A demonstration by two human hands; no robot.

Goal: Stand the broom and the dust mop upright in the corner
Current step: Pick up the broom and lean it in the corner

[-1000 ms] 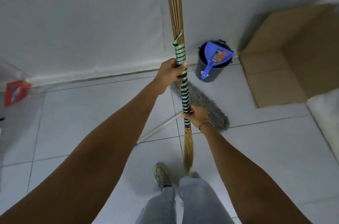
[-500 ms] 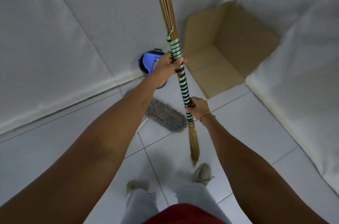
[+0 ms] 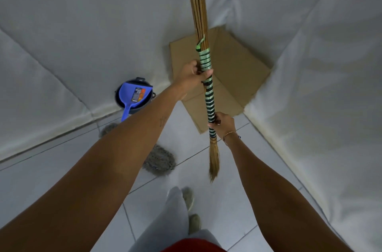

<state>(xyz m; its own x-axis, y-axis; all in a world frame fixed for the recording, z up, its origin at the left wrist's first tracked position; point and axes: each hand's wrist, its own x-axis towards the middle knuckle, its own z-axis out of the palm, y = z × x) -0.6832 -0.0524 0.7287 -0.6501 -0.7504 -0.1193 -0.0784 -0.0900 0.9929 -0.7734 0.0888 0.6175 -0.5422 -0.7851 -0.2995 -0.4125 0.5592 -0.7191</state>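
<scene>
I hold a stick broom (image 3: 209, 94) upright in front of me, its green-and-white wrapped handle between my hands and its long brown sticks running up out of view. My left hand (image 3: 193, 75) grips the upper part of the wrapping. Lower down, my right hand (image 3: 224, 122) grips the wrapping just above a short brown tuft that hangs clear of the floor. The grey dust mop (image 3: 158, 159) lies flat on the tiles at the left, partly hidden by my left forearm; its handle is hidden.
A flattened cardboard box (image 3: 233, 78) fills the corner between two white padded walls. A dark bucket (image 3: 142, 105) with a blue dustpan (image 3: 134, 96) stands by the left wall. My legs and shoes (image 3: 189, 198) are on the tiled floor below.
My view has swung right toward the corner, so the cardboard now sits straight behind the broom. The bucket and mop have slid left. Both hands keep their grip on the broom.
</scene>
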